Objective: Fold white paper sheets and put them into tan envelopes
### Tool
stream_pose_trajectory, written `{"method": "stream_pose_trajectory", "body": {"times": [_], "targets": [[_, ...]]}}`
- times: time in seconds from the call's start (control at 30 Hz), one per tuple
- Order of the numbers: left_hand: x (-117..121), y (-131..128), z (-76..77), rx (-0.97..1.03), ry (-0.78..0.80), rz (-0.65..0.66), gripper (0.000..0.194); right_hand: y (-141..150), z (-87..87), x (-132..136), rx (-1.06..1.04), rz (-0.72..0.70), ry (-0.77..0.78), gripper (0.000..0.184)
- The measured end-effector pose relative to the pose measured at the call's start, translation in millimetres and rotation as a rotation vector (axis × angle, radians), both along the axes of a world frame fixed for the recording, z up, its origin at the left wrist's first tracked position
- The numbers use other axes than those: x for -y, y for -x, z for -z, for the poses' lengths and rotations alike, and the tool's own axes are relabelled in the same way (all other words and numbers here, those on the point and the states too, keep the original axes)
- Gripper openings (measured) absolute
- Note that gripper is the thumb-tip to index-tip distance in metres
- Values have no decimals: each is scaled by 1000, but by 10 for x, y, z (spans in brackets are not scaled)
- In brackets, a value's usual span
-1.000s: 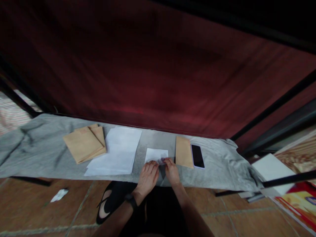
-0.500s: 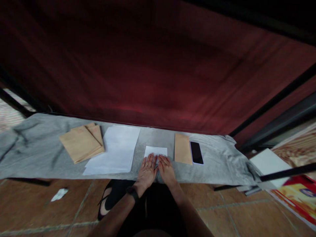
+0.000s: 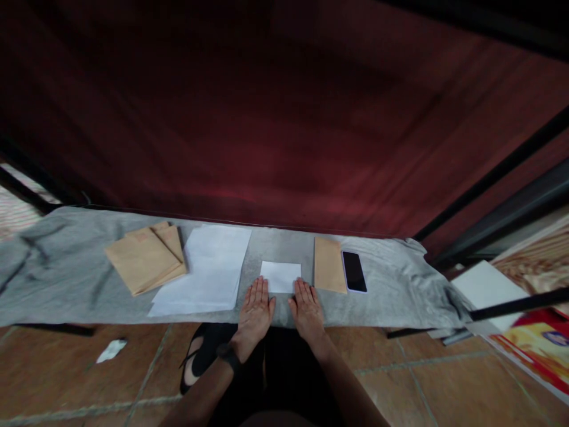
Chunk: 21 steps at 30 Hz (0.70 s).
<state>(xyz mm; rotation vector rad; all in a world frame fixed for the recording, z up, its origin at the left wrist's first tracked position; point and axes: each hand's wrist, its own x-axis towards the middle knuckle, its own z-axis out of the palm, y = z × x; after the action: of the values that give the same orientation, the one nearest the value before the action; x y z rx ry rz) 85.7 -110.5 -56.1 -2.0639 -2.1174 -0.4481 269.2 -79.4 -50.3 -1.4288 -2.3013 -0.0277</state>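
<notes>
A small white folded sheet of paper (image 3: 281, 276) lies flat in front of me on the grey cloth. My left hand (image 3: 256, 309) rests palm down at its left edge, fingers stretched out. At the paper's lower right corner lies my right hand (image 3: 307, 309), also flat with its fingers straight. Neither hand grips anything. Left of my hands is a stack of larger white sheets (image 3: 208, 270). A single brown envelope (image 3: 328, 265) lies to the right of the folded paper.
Several brown envelopes (image 3: 144, 258) overlap at the left of the cloth-covered bench (image 3: 71, 279). A phone (image 3: 354, 271) lies beside the single envelope. Behind the bench hangs dark red fabric (image 3: 267, 148). Black metal bars (image 3: 493, 178) slant at the right.
My hands have moved apart, from the middle of the folded paper out to its two sides. More of the white paper shows between them.
</notes>
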Motion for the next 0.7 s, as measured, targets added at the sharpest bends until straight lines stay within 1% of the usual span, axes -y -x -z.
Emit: {"method": "stream_pose_trajectory", "body": {"times": [0.07,0.13,0.17,0.3,0.37,0.43,0.5,0.7], "targets": [[-22,-33,-6,19,-12,-27,61,18,-4,9,-19,4,-2,53],[-86,-104,-37,36,-9,-13,60,32,-7,13,-37,7,-1,52],[-136,-150,-61,41,0,18,59,35,-8,14,-44,9,1,52],[-408,-336,-163,48,61,210,56,30,-2,4,-40,4,19,51],[-539,-389,-182,54,95,258,55,27,6,-5,-34,-6,26,50],[-633,-400,-169,53,111,263,55,29,12,-11,-35,-7,30,50],[-681,-374,-137,40,97,239,56,35,12,-14,-42,-2,34,49],[-640,-227,-77,20,55,151,60,40,-18,-14,-49,7,43,51]]}}
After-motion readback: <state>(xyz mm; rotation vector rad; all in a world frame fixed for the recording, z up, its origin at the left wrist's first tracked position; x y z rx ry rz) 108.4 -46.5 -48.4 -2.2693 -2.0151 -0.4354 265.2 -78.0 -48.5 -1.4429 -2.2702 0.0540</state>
